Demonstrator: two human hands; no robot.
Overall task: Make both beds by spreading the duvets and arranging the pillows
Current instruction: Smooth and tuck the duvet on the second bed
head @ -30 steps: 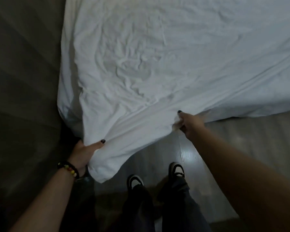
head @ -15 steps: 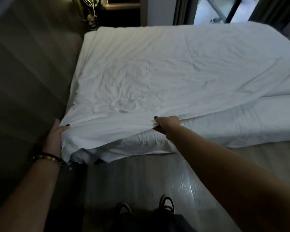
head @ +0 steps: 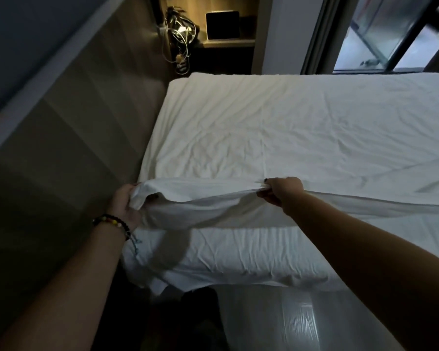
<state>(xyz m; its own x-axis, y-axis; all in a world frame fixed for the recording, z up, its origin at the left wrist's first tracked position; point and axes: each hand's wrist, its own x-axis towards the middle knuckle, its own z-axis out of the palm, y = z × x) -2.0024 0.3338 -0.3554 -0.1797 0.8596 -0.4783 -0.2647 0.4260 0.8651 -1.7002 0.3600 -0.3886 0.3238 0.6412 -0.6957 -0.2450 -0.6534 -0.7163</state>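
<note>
A white wrinkled duvet covers most of the bed. Its near edge is lifted off the mattress, whose white sheet shows below. My left hand, with a beaded bracelet on the wrist, grips the duvet's near left corner. My right hand is closed on the same near edge, further right, and the cloth is stretched between the two hands. No pillow is in view.
A padded wall panel runs along the bed's left side. Behind the bed's far end a lit wooden shelf holds a dark box and tangled cables. A window is at the far right. Glossy floor lies before the bed.
Both hands have lifted the duvet's near edge and carried it up and over the bed, away from me. The view has risen from the floor to the whole bed.
</note>
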